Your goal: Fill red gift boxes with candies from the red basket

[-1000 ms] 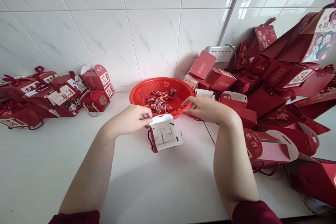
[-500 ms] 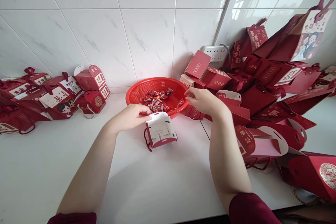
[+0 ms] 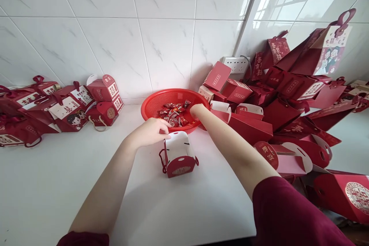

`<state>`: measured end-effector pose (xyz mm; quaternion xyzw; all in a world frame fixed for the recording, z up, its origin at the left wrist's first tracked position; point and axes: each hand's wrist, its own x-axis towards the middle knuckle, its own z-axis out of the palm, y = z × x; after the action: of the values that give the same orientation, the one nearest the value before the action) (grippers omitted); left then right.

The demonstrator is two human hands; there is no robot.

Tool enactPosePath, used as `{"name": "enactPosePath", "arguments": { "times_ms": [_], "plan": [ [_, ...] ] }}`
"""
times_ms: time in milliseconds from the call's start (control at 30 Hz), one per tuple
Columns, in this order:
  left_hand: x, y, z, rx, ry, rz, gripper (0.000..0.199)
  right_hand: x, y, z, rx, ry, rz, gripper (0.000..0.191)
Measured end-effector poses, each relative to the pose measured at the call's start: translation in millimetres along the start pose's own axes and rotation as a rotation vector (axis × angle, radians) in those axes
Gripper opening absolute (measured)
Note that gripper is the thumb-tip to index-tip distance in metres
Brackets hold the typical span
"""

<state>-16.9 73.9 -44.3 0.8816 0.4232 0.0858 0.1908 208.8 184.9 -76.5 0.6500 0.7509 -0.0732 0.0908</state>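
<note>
A small red box [image 3: 180, 165] with a white inside and red cord handles stands open on the white table. My left hand [image 3: 152, 132] is at its back left corner, fingers closed around the raised white flap. Behind the box sits a red plastic basket [image 3: 147, 113] holding several wrapped candies [image 3: 174, 115]. My right hand [image 3: 197, 110] reaches down into the right side of the basket beside the candies; its fingers are hidden behind the back of the hand.
Red gift boxes [image 3: 99, 115] stand at the left by the tiled wall. A large pile of red boxes and bags [image 3: 250, 127] fills the right side, close to my right forearm. A white power strip [image 3: 236, 64] lies against the wall.
My right hand has moved left and down from the basket's right rim into the basket. The small box has tilted upright, its front panel now facing me. The view has shifted slightly.
</note>
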Motion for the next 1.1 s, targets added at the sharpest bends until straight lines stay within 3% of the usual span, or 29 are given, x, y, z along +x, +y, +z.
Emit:
{"name": "enactPosePath", "arguments": {
  "times_ms": [200, 367, 533, 600, 667, 733, 833, 1000, 1100],
  "plan": [
    [2.6, -1.6, 3.9, 0.0, -0.048, 0.02, 0.03, -0.7, -9.1, 2.5, -0.029, -0.063, 0.113, 0.036],
    [0.0, 6.3, -0.2, -0.061, -0.013, 0.041, 0.028, -40.5, -3.4, -13.1, 0.048, 0.123, 0.06, 0.034],
    [-4.9, 26.4, -3.7, -0.345, 0.309, -0.083, 0.035, -120.4, -1.9, -15.8, 0.277, 0.476, -0.282, 0.057],
    [-6.7, 35.8, -3.3, -0.496, 0.355, -0.037, 0.036, -149.4, -6.4, -10.1, 0.534, 0.682, -0.573, 0.057],
    [-8.7, 44.0, -2.0, -0.624, 0.317, 0.031, 0.035, -171.2, -11.2, -4.2, 0.685, 0.762, -0.756, 0.056],
    [-11.2, 50.3, -0.7, -0.7, 0.255, 0.07, 0.033, -185.1, -14.0, 0.1, 0.762, 0.763, -0.832, 0.056],
    [-16.4, 56.6, -0.6, -0.701, 0.226, 0.088, 0.03, -193.5, -13.8, 3.4, 0.905, 0.728, -0.836, 0.057],
    [-25.7, 64.2, -4.2, -0.606, 0.313, 0.107, 0.026, -189.5, -12.4, 7.2, 1.265, 0.507, -0.694, 0.025],
    [-28.8, 67.0, -5.7, -0.546, 0.35, 0.115, 0.025, -185.2, -14.6, 9.8, 1.354, 0.419, -0.68, 0.022]
  ]
}}
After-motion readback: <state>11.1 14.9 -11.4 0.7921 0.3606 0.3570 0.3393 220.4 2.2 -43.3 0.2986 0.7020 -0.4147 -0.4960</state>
